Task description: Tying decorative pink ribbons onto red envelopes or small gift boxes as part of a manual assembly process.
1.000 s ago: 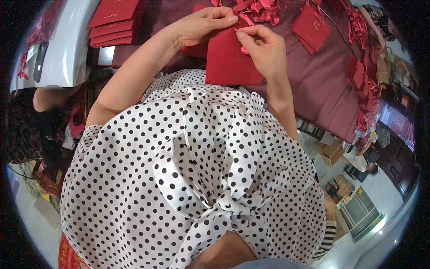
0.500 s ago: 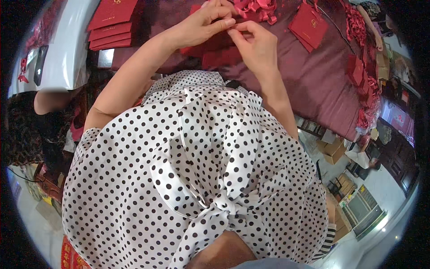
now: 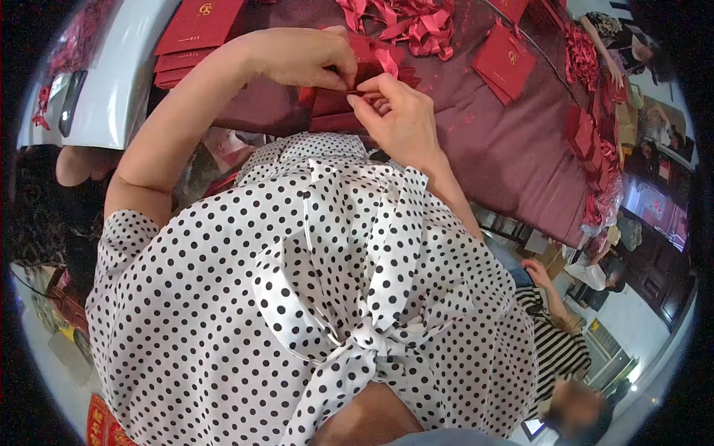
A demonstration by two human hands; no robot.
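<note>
My left hand (image 3: 309, 61) reaches in from the left with its fingers bent down in a pinch. Close against it, my right hand (image 3: 399, 117) pinches with thumb and forefinger, the other fingers curled. Between the fingertips is the near edge of a red paper bag (image 3: 368, 50), whose middle is partly covered by my left hand. A short loop of pink-red ribbon (image 3: 387, 64) stands up from it, just beyond my right fingertips. Beneath both hands more flat red bags (image 3: 333, 119) lie on the maroon cloth.
Stacked red bags (image 3: 197, 28) lie at the far left beside a white plastic-covered surface (image 3: 123, 82). Loose ribbons (image 3: 416, 26) are heaped beyond my hands. Further red bags (image 3: 504, 63) rest on the maroon cloth (image 3: 513, 160) at the right. A person in stripes (image 3: 554, 334) is at lower right.
Both hands have moved nearer to me, the left one also turning palm down with its wrist raised. The ribbon loop now shows between them. A person in stripes has come into view at right.
</note>
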